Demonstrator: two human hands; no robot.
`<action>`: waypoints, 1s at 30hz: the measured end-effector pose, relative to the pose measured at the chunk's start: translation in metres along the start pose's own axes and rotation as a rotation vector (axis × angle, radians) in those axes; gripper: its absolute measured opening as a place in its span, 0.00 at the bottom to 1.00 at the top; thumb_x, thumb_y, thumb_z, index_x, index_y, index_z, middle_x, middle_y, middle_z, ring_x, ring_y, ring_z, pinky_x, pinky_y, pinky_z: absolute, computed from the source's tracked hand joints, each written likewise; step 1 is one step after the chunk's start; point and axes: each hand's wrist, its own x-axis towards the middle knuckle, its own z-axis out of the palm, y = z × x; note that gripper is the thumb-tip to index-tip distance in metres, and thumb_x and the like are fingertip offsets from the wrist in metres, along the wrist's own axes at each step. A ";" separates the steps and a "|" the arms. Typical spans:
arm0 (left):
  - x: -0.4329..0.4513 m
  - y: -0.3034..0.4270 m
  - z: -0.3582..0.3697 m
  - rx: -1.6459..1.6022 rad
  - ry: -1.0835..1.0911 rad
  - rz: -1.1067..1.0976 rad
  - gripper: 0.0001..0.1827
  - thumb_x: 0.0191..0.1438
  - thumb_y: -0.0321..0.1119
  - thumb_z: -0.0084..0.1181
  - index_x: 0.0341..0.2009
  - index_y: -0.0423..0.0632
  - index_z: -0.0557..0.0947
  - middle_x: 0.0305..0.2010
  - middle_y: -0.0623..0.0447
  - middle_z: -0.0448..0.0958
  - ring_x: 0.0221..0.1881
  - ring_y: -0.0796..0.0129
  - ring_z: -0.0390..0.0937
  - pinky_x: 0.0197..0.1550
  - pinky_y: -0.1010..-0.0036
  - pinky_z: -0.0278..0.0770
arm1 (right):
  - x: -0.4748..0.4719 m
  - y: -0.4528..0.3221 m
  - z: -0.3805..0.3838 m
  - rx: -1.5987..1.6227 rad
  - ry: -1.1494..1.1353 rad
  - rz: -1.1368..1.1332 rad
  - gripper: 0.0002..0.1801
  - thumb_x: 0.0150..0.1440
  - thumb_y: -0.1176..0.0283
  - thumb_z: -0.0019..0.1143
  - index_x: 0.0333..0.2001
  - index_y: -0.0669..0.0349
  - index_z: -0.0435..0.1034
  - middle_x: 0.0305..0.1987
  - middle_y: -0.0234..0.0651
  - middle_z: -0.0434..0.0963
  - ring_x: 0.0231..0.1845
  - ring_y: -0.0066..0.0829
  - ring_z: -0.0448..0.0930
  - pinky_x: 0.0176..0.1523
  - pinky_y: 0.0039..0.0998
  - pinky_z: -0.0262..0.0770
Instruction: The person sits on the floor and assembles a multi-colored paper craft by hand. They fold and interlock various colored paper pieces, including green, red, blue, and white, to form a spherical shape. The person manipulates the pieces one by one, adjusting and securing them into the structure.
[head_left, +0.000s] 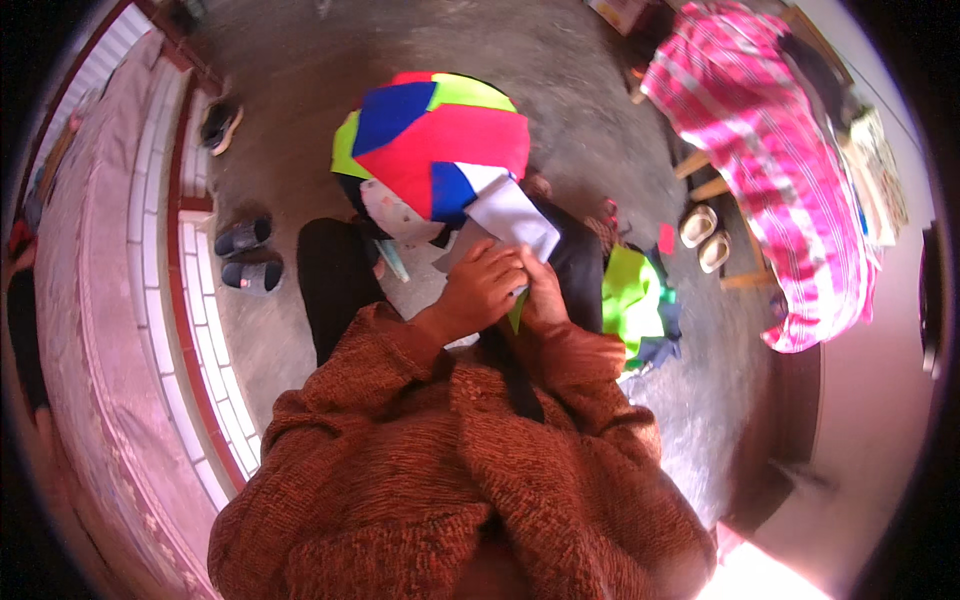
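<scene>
My left hand (484, 285) and my right hand (544, 289) are close together above my lap, fingers bent around pieces of fabric. White and grey cloth (514, 214) spreads forward from between them, and a small lime-green bit (516, 311) sticks out below the fingers. Just beyond lies a round patchwork (457, 139) of red, blue, lime and white pieces. Its support is hidden. The fingertips are partly covered, so the exact hold of each hand is hard to see.
Lime and dark cloth pieces (634, 300) lie on the floor at the right, near a small red scrap (666, 238). Beige shoes (699, 226) stand beside a wooden-legged seat under a pink checked cloth (772, 165). Grey slippers (251, 276) and a dark shoe (221, 126) are at the left.
</scene>
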 end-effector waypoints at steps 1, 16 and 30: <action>-0.003 0.003 0.001 -0.032 0.008 0.002 0.11 0.42 0.31 0.59 0.33 0.47 0.75 0.43 0.49 0.75 0.49 0.56 0.72 0.53 0.55 0.64 | 0.001 -0.004 -0.004 -0.096 0.066 -0.009 0.16 0.57 0.67 0.53 0.46 0.64 0.67 0.38 0.32 0.74 0.36 0.24 0.74 0.40 0.24 0.71; -0.026 -0.026 -0.002 -0.102 0.056 -0.210 0.10 0.43 0.24 0.58 0.33 0.48 0.76 0.40 0.49 0.77 0.43 0.54 0.73 0.47 0.62 0.67 | -0.057 -0.159 -0.102 0.057 0.317 -0.640 0.19 0.54 0.72 0.55 0.49 0.63 0.65 0.44 0.33 0.74 0.44 0.29 0.75 0.52 0.31 0.70; -0.032 -0.027 0.009 -0.086 -0.025 -0.199 0.10 0.42 0.24 0.58 0.32 0.47 0.76 0.40 0.49 0.77 0.43 0.54 0.73 0.47 0.64 0.67 | -0.148 -0.001 -0.334 0.122 1.027 -0.276 0.16 0.52 0.78 0.53 0.46 0.68 0.67 0.42 0.39 0.74 0.42 0.37 0.76 0.48 0.38 0.74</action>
